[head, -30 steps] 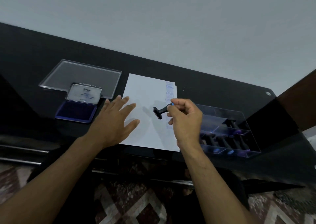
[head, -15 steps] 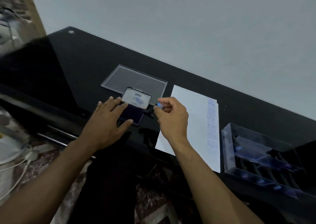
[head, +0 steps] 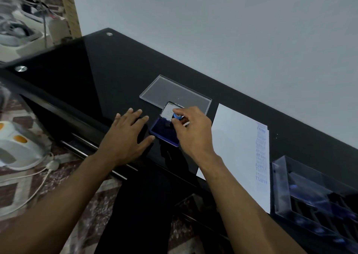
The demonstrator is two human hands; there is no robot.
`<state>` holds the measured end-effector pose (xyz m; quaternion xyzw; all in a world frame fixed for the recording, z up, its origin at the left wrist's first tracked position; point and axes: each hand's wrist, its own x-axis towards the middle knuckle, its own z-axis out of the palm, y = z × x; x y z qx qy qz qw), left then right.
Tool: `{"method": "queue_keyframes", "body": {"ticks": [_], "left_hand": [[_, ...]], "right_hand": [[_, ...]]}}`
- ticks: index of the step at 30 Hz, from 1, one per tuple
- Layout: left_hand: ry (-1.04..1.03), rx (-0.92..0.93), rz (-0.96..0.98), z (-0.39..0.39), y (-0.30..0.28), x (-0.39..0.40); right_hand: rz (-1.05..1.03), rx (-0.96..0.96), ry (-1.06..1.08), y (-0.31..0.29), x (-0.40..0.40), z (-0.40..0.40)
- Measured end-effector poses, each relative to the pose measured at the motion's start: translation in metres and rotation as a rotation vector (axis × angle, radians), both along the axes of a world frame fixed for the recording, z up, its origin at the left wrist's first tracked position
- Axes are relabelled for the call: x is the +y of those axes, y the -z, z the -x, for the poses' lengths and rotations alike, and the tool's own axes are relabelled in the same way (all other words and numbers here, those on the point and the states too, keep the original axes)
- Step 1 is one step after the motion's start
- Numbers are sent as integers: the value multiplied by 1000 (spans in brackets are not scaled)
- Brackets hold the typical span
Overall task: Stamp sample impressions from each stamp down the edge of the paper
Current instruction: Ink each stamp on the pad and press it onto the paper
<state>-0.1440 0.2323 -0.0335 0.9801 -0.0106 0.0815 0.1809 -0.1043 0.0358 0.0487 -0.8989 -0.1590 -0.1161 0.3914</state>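
The right hand (head: 190,131) has its fingers curled round a small stamp (head: 175,118) — the blue-capped handle pokes up between thumb and forefinger, and the dark base sits down on the blue ink pad (head: 164,131) at the centre of the frame. The left hand (head: 127,137) lies flat just left of the pad, fingers straight and spread on the black glass table (head: 87,69), thumb tip at the pad's near corner. The pad's lid stands open behind the stamp, against a clear plastic cover (head: 174,91). To the right lies the white paper (head: 236,147), a column of faint blue impressions down its right edge. At lower right a clear tray (head: 280,188) holds more stamps — blurred.
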Motion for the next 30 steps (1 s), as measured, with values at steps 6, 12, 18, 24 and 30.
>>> {"method": "queue_keyframes", "body": {"ticks": [6, 12, 18, 24, 30], "left_hand": [[-16, 1, -50, -4, 9, -1], [-35, -34, -82, -2, 13, -3], [-46, -38, -101, -3, 15, -4], [-55, -48, -118, -4, 18, -4], [-55, -61, -122, -4, 20, -5]], "right_hand": [[25, 7, 8, 1, 6, -2], [162, 82, -21, 11, 6, -4], [200, 95, -19, 9, 6, -7], [203, 119, -16, 5, 5, -7], [193, 146, 0, 8, 7, -5]]}}
